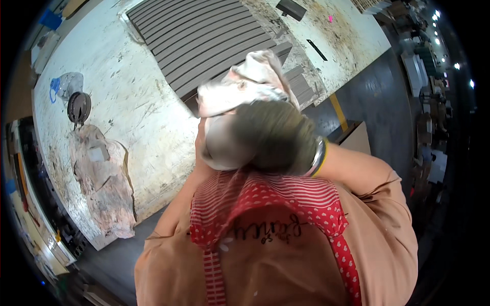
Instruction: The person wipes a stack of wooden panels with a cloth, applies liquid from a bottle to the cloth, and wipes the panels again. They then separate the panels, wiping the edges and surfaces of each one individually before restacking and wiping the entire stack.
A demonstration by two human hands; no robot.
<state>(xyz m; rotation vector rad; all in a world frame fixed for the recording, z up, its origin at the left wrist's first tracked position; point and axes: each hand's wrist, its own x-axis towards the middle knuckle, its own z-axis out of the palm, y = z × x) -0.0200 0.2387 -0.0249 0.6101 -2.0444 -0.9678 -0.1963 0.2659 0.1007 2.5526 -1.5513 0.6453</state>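
Note:
A crumpled white cloth (250, 81) with pinkish stains is bunched up in front of my chest, over the near edge of the table. My right hand (278, 135), in a dark green glove and smeared by motion, is closed on the near side of the cloth. Bare skin of my left hand (200, 140) shows along the left side of the bundle; its fingers are hidden. Between the hands, a rounded pale grey-white shape (224, 143) is too blurred to name. Just beyond the cloth lies a stack of grey grooved strips (204, 43).
On the stained white table (138, 92) at left lie a clear plastic bottle (70, 84), a dark round coil (79, 107) and a dirty rag (104, 183) with a small pale block (98, 152). A black strip (316, 50) and a dark flat piece (291, 9) lie far right.

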